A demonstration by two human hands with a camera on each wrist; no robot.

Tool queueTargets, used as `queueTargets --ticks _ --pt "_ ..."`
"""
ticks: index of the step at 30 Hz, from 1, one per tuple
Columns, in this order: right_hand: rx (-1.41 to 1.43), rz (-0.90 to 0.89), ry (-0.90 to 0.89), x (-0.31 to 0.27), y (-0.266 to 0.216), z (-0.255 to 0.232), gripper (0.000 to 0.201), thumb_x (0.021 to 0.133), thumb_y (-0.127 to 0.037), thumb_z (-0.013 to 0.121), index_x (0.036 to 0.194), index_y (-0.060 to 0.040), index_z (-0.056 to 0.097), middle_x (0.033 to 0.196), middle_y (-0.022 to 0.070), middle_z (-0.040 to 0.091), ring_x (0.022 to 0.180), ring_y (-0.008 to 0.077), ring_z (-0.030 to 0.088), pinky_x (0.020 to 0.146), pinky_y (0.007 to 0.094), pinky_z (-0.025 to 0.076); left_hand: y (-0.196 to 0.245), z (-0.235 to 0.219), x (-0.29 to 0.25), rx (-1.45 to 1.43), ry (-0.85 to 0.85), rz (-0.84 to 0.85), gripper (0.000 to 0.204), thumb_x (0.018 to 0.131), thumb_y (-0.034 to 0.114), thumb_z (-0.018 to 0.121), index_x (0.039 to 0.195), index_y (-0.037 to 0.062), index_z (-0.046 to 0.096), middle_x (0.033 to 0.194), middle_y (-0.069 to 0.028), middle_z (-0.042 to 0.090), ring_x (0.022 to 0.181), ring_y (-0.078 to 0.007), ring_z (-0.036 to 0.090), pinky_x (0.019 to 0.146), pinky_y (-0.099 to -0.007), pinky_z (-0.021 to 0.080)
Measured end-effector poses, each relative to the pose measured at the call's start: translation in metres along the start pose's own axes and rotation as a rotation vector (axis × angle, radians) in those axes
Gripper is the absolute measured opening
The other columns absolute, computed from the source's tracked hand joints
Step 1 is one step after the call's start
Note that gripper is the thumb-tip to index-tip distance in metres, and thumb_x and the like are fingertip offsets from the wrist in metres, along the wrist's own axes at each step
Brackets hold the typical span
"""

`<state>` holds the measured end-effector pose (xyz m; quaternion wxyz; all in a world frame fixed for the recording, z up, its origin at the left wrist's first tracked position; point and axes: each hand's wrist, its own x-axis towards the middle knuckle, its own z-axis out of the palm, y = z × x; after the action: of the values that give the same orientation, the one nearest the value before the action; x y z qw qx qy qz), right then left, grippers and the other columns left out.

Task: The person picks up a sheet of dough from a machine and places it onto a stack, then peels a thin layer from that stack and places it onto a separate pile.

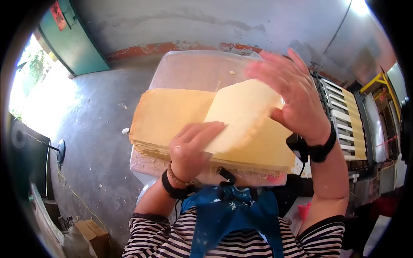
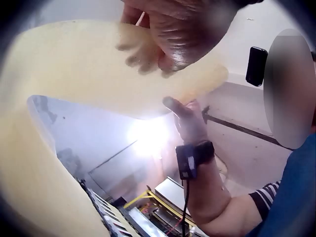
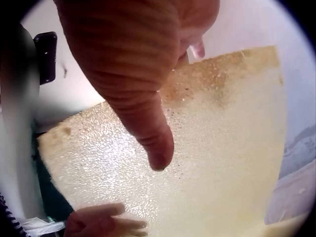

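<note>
A stack of thin yellow sheets (image 1: 172,105) with ragged, browned edges lies in front of me. One pale, translucent sheet (image 1: 241,109), like tofu skin, is lifted off it in a curve. My left hand (image 1: 191,144) pinches that sheet near its lower left side, fingers on the face toward me and thumb beneath. Blurred, my right hand (image 1: 294,94) is raised at the sheet's upper right edge with fingers spread. Its thumb (image 3: 158,148) points down over the sheet's face in the right wrist view, while most of its fingers are hidden there.
Plastic-wrapped surface (image 1: 189,71) extends under and behind the stack. A slatted white rack (image 1: 340,112) with a yellow strip stands to the right. On the left are a fan (image 1: 60,150), a green door (image 1: 77,38) and a cardboard box (image 1: 92,232) on the grey floor.
</note>
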<state>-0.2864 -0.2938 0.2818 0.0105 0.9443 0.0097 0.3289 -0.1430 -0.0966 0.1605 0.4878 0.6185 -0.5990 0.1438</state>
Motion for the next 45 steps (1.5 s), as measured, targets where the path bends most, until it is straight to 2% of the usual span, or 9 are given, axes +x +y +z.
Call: queueTargets --ticks 3,9,12,15,18,24,27,33,45 --pt "0.145 -0.102 -0.363 0.002 0.020 -0.014 0.028 0.067 -0.009 0.074 0.094 -0.0163 0.070 0.091 0.0036 0.067 0.100 0.0238 0.061 0.111 0.0506 0.029 0.001 0.010 -0.004 -0.016 -0.005 -0.024 0.036 0.075 0.009 0.072 0.110 0.0004 0.065 0.102 -0.0153 0.069 0.091 -0.0325 0.066 0.080 -0.0357 0.052" --pt "-0.096 -0.074 -0.114 0.024 0.046 -0.059 0.016 0.081 -0.021 0.073 0.089 -0.0082 0.070 0.084 0.0065 0.069 0.081 0.0185 0.065 0.082 0.0307 0.051 -0.017 0.072 -0.078 -0.104 -0.371 -0.656 0.060 0.074 0.025 0.076 0.126 0.0037 0.054 0.123 -0.0196 0.058 0.105 -0.0389 0.058 0.089 -0.0433 0.048" --pt "-0.248 0.215 0.010 0.030 0.005 -0.082 0.028 0.081 -0.028 0.076 0.097 -0.0062 0.069 0.087 0.0070 0.070 0.082 0.0173 0.066 0.077 0.0283 0.054 -0.005 0.101 -0.085 -0.134 -0.459 -0.740 0.052 0.077 0.035 0.075 0.115 0.0017 0.061 0.104 -0.0219 0.065 0.091 -0.0391 0.063 0.079 -0.0452 0.051" --pt "-0.132 0.955 0.042 0.090 -0.057 -0.099 0.038 0.077 -0.031 0.080 0.102 -0.0059 0.066 0.084 0.0056 0.069 0.079 0.0178 0.065 0.075 0.0270 0.053 -0.013 0.129 -0.090 -0.147 -0.313 -0.728 0.037 0.081 0.031 0.072 0.100 -0.0003 0.066 0.083 -0.0209 0.068 0.074 -0.0336 0.067 0.067 -0.0440 0.053" --pt "-0.083 0.293 0.007 0.055 -0.018 -0.126 0.027 0.077 -0.025 0.079 0.091 -0.0042 0.070 0.079 0.0058 0.070 0.071 0.0159 0.065 0.068 0.0257 0.052 -0.064 0.145 -0.113 -0.319 -0.127 -0.774 0.026 0.082 0.022 0.071 0.093 -0.0012 0.067 0.079 -0.0181 0.068 0.069 -0.0254 0.066 0.061 -0.0396 0.050" --pt "0.020 0.250 -0.071 -0.010 0.039 -0.166 0.021 0.080 -0.019 0.076 0.096 -0.0071 0.071 0.087 0.0043 0.070 0.079 0.0153 0.066 0.084 0.0305 0.051 -0.143 -0.048 -0.027 -0.073 0.058 -0.720 0.017 0.087 0.016 0.070 0.097 0.0023 0.070 0.074 -0.0016 0.065 0.069 -0.0090 0.058 0.061 -0.0244 0.048" --pt "0.290 0.831 -0.064 -0.043 0.036 -0.136 0.026 0.085 -0.024 0.073 0.102 -0.0050 0.068 0.090 0.0030 0.070 0.078 0.0106 0.066 0.080 0.0257 0.053 -0.108 -0.122 0.033 0.128 -0.028 -0.608 0.015 0.088 0.012 0.066 0.097 0.0007 0.069 0.082 -0.0036 0.068 0.079 -0.0106 0.061 0.071 -0.0261 0.048" --pt "1.254 1.313 0.180 -0.174 0.078 -0.010 0.031 0.085 -0.014 0.073 0.109 0.0030 0.065 0.098 0.0066 0.069 0.085 0.0123 0.065 0.079 0.0251 0.052 -0.136 -0.100 0.080 0.307 -0.225 -0.344 0.023 0.080 0.009 0.070 0.101 0.0029 0.068 0.092 -0.0111 0.070 0.084 -0.0222 0.065 0.080 -0.0320 0.049" --pt "1.028 1.271 0.287 -0.213 0.093 -0.016 0.034 0.086 -0.012 0.071 0.116 -0.0006 0.061 0.105 0.0039 0.067 0.093 0.0114 0.063 0.084 0.0252 0.049 -0.109 -0.153 0.062 0.465 -0.574 -0.536 0.017 0.073 0.004 0.070 0.088 -0.0023 0.066 0.077 -0.0152 0.067 0.074 -0.0243 0.066 0.071 -0.0334 0.050"
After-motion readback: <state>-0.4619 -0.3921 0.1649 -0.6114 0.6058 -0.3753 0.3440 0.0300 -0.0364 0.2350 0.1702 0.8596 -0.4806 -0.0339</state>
